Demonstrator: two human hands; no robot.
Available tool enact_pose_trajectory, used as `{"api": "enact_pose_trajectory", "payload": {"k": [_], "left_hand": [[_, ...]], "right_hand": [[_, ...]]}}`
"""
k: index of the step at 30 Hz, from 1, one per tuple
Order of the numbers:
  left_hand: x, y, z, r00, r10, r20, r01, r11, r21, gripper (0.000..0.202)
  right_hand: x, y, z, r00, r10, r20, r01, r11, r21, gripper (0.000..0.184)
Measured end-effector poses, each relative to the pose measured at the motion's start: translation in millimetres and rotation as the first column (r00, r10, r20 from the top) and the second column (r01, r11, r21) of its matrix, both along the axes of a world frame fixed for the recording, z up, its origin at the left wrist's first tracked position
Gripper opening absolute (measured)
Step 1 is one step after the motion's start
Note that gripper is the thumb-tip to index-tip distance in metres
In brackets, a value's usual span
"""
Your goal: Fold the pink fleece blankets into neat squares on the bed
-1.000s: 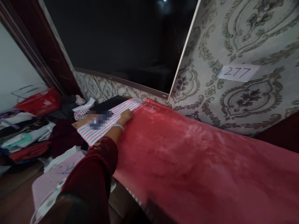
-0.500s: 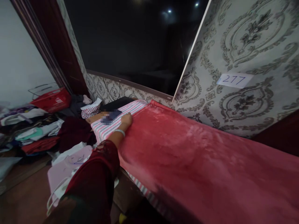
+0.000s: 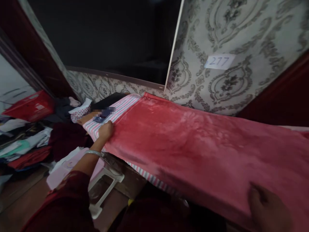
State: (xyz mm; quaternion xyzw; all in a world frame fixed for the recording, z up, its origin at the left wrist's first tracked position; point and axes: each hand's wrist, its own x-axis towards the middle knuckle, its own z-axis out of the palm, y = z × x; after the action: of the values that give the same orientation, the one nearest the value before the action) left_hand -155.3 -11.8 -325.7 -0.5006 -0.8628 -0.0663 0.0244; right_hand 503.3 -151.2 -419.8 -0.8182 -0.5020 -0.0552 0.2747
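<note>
A red plush blanket (image 3: 178, 138) lies spread over a long surface against the wall. Under it shows a striped cloth (image 3: 126, 104) in pink, white and grey, at the left end and along the front edge. My left hand (image 3: 106, 130), with a pale bangle on the wrist, is closed on the blanket's left edge where it meets the stripes. Low at the right, my right hand (image 3: 267, 206) is over the blanket's near edge, its fingers partly curled and smeared by motion. Whether it grips the fabric cannot be made out.
A phone (image 3: 103, 115), partly pixelated, rests on the striped cloth. Below left stands a pink and white plastic stool (image 3: 106, 180). Piled clothes (image 3: 26, 148) and a red basket (image 3: 36, 106) fill the far left. A large dark screen (image 3: 108, 38) hangs above.
My left hand has slid nearer along the blanket's left edge. My right hand has come into view at the lower right. The view has shifted to the right.
</note>
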Motion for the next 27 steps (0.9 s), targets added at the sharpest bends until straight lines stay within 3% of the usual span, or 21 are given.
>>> {"api": "enact_pose_trajectory", "payload": {"k": [7, 9, 11, 14, 17, 20, 24, 27], "left_hand": [[12, 18, 11.7, 0.994, -0.101, -0.045, 0.105, 0.990, 0.094, 0.043], [23, 28, 13.7, 0.978, -0.198, -0.072, 0.208, 0.958, 0.196, 0.044], [42, 41, 13.9, 0.931, -0.361, -0.049, 0.361, 0.893, 0.269, 0.041], [78, 65, 11.0, 0.810, -0.584, 0.051, 0.551, 0.790, 0.269, 0.032], [113, 83, 6.5, 0.717, -0.688, 0.110, 0.652, 0.718, 0.242, 0.024], [133, 93, 2.4, 0.645, -0.751, 0.140, 0.715, 0.658, 0.237, 0.018], [138, 96, -4.2, 0.613, -0.777, 0.146, 0.743, 0.629, 0.227, 0.016], [137, 98, -9.6, 0.620, -0.773, 0.135, 0.743, 0.634, 0.216, 0.014]], "right_hand": [[5, 6, 9.8, 0.993, 0.054, -0.105, -0.051, 0.998, 0.031, 0.059], [7, 12, 15.8, 0.988, 0.103, -0.118, -0.095, 0.993, 0.071, 0.055], [3, 24, 23.8, 0.973, 0.187, -0.135, -0.171, 0.978, 0.123, 0.047], [-14, 53, 35.9, 0.923, 0.351, -0.160, -0.319, 0.928, 0.194, 0.036], [-38, 87, 45.1, 0.858, 0.488, -0.162, -0.451, 0.865, 0.219, 0.031], [-64, 118, 51.9, 0.796, 0.594, -0.115, -0.566, 0.798, 0.205, 0.026], [-91, 148, 55.4, 0.722, 0.687, -0.075, -0.671, 0.723, 0.165, 0.020], [-104, 162, 50.1, 0.706, 0.705, -0.070, -0.691, 0.707, 0.148, 0.018]]}}
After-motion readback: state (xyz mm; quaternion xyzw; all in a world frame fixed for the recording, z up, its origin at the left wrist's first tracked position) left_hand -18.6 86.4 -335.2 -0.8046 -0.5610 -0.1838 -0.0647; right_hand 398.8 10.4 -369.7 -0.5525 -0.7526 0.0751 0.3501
